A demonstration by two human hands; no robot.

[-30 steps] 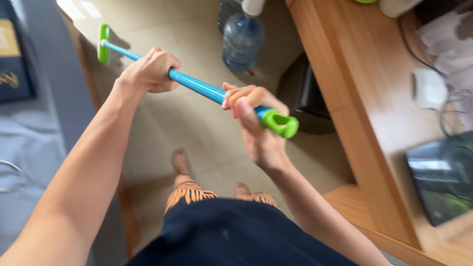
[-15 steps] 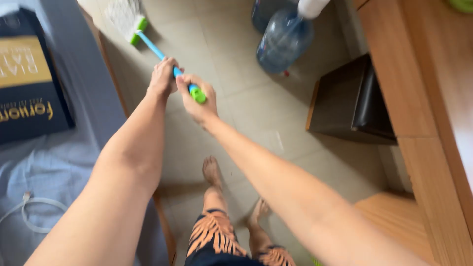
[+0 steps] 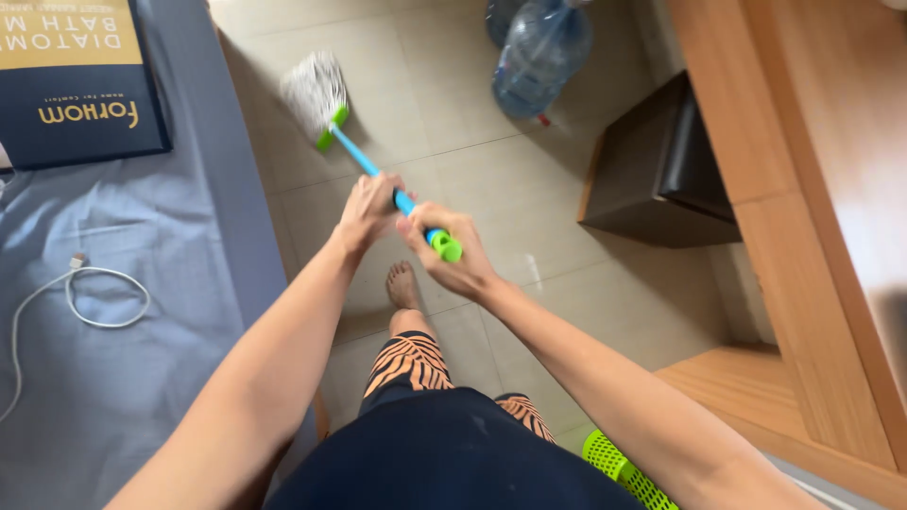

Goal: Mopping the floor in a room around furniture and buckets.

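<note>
Both hands clasp mop beside bed edge.

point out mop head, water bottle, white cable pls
mop head [image 3: 316, 87]: head view, on the white strands on the floor tiles.
water bottle [image 3: 542, 57]: head view, on the blue body of the big jug.
white cable [image 3: 111, 276]: head view, on the loop lying on the grey sheet.

The person wears a dark navy top and shorts with orange and black tiger stripes. Both arms are bare, with no sleeves, watch or rings to see. The one foot in view is bare too.
</note>
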